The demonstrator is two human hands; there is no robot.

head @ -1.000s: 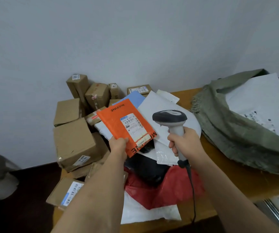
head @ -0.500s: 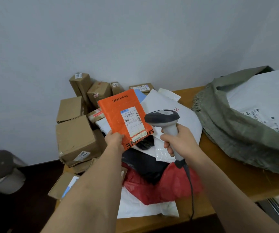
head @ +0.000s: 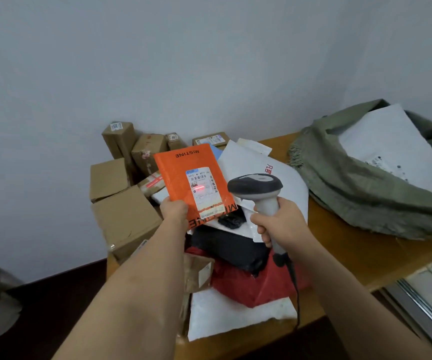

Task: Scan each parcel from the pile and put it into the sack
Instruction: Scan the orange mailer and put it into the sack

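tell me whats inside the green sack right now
A large white parcel with a printed label pokes out of the green sack at its open mouth. Whatever lies deeper is hidden by the sack's cloth, so I cannot say whether more parcels are inside.

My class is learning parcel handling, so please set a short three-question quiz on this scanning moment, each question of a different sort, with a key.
1. True or false: the red scan light falls on the white label of the orange parcel.
2. Multiple choice: the right hand has its grip on
A. a cardboard box
B. the scanner
C. the green sack
3. Fill in: the left hand holds the orange parcel by its lower ____ corner, as seen in the head view.

Key: 1 true; 2 B; 3 left.
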